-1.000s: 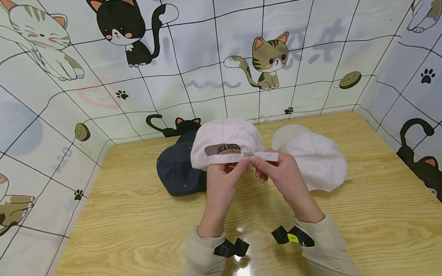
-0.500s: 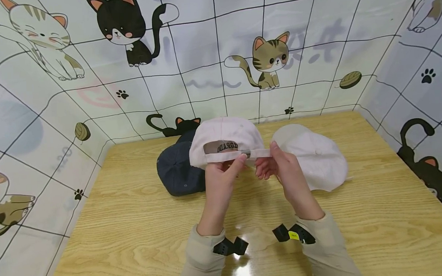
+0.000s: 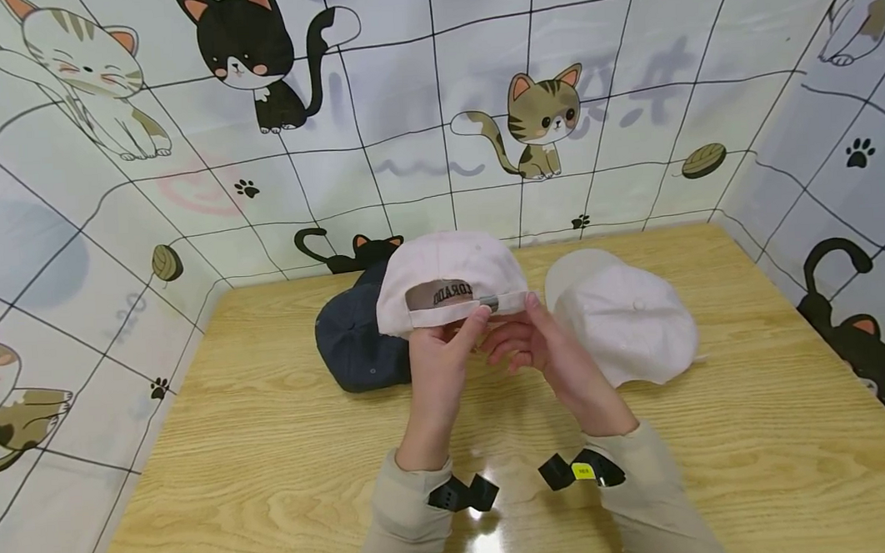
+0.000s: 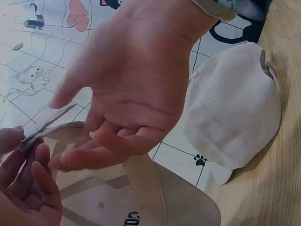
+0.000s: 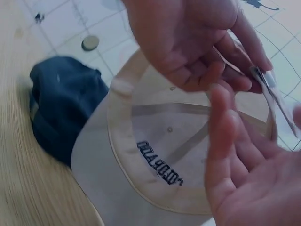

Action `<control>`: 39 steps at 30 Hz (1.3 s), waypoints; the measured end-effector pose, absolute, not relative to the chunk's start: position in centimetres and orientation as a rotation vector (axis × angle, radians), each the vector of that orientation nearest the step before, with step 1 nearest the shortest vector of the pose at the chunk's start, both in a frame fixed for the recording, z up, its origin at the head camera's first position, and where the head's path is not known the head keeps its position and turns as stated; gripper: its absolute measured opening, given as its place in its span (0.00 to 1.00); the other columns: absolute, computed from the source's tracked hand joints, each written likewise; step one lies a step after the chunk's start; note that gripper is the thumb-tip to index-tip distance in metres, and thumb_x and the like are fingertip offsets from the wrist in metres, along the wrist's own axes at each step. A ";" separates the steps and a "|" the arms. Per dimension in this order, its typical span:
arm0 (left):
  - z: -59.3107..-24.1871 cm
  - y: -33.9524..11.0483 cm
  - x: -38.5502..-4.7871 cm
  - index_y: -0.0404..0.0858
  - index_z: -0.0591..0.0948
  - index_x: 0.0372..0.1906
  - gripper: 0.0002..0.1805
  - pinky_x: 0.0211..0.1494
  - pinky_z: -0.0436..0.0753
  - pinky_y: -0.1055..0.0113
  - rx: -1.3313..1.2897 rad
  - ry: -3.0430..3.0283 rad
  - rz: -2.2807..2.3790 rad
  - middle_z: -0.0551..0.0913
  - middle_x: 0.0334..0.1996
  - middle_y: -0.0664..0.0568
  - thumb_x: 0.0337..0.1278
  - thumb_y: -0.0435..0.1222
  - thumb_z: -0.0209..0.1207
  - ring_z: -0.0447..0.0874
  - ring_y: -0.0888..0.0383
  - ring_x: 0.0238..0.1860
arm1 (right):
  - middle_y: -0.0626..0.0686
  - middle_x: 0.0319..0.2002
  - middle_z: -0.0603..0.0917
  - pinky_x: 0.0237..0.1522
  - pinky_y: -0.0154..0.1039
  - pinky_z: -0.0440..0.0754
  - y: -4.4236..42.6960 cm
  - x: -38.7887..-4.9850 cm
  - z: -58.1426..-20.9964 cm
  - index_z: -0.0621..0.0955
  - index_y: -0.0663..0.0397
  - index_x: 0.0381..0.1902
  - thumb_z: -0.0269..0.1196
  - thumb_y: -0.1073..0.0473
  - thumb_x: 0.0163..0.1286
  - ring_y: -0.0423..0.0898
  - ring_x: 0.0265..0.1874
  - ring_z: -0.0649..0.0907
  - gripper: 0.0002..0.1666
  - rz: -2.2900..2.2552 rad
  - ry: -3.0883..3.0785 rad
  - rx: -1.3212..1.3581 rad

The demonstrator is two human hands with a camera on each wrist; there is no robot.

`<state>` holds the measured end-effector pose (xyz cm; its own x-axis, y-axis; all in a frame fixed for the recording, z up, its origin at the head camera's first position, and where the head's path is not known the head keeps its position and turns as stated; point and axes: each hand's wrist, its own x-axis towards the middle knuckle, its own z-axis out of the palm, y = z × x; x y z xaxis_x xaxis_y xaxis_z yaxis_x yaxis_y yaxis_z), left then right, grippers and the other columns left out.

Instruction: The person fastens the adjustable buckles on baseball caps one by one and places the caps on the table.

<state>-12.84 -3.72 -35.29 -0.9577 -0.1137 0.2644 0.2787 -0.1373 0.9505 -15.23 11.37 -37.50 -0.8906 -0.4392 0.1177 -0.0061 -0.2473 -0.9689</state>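
Observation:
A pale pink baseball cap is held up above the table, its back opening and strap facing me, with dark lettering visible inside. My left hand pinches the strap at its metal buckle between thumb and fingers. Beside it, my right hand has its thumb at the free strap end, fingers spread loosely apart and not closed round it. In the right wrist view, the cap's inside shows below both hands.
A navy cap lies behind to the left, partly hidden by the pink one. On the right lies a white cap. Cat-patterned sheets wall the wooden table at the back and sides.
My right hand has slid left along the strap and let its end go from the pinch. The strap end now tilts up. My left hand stays at the buckle.

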 end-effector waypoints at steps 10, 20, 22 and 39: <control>-36.2 -3.5 -13.2 0.43 0.76 0.47 0.18 0.40 0.76 0.63 -0.291 -1.877 -2.219 0.77 0.44 0.49 0.48 0.40 0.63 0.75 0.53 0.41 | 0.53 0.35 0.81 0.31 0.33 0.76 11.2 -15.8 -38.4 0.70 0.55 0.46 0.45 0.48 0.70 0.46 0.34 0.80 0.18 -2.615 1.023 -0.268; -36.6 -4.7 -13.8 0.39 0.73 0.51 0.22 0.46 0.75 0.61 -0.368 -1.938 -2.391 0.75 0.48 0.48 0.51 0.43 0.61 0.74 0.54 0.46 | 0.55 0.38 0.79 0.46 0.36 0.74 10.7 -15.9 -38.7 0.69 0.58 0.49 0.50 0.56 0.69 0.46 0.39 0.78 0.15 -2.758 0.726 -0.158; -36.8 -5.1 -13.9 0.37 0.72 0.52 0.24 0.43 0.75 0.60 -0.406 -1.882 -2.453 0.73 0.48 0.46 0.52 0.46 0.59 0.73 0.53 0.45 | 0.55 0.36 0.80 0.44 0.36 0.75 10.8 -15.8 -38.8 0.69 0.59 0.49 0.51 0.56 0.69 0.46 0.37 0.79 0.15 -2.773 0.705 -0.152; -37.5 -8.2 -15.5 0.42 0.63 0.59 0.32 0.47 0.68 0.60 -0.084 -0.812 -3.235 0.70 0.46 0.49 0.55 0.56 0.51 0.71 0.54 0.44 | 0.54 0.31 0.77 0.39 0.36 0.76 11.6 -15.7 -38.6 0.64 0.57 0.49 0.51 0.58 0.68 0.45 0.29 0.77 0.15 -2.924 0.589 -0.011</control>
